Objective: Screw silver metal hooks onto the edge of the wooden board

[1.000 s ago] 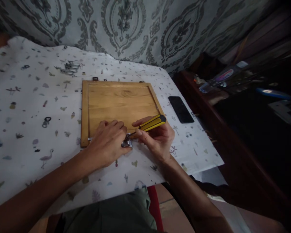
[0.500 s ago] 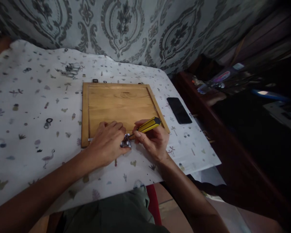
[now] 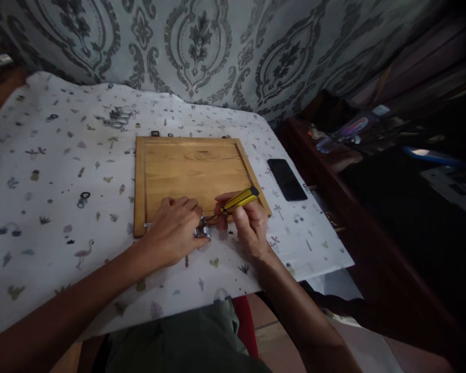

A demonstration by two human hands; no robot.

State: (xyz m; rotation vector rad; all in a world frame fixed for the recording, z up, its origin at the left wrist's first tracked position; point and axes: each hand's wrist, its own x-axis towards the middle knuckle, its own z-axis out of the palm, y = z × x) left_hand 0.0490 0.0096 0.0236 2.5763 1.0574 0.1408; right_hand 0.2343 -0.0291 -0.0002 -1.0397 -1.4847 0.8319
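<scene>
A framed wooden panel (image 3: 190,171) lies flat on the patterned white cloth. At its near edge my left hand (image 3: 173,228) is closed on a small metal hinge (image 3: 202,230), thumb below it and fingers on top. My right hand (image 3: 248,223) grips a yellow and black screwdriver (image 3: 239,199) by its handle, tilted, with the shaft pointing down left and its tip at the hinge. The exact contact of the tip is too small to make out.
A black phone (image 3: 287,179) lies right of the panel. Several metal hinges (image 3: 118,117) sit behind it on the left. A plastic bottle (image 3: 353,128) is beyond the table's right edge. Part of a person's arm (image 3: 2,90) shows at the far left.
The view has shifted slightly. My right thumb has lifted off the lower screwdriver and moved right, and more of the shaft shows. My left hand stays on the hinge.
</scene>
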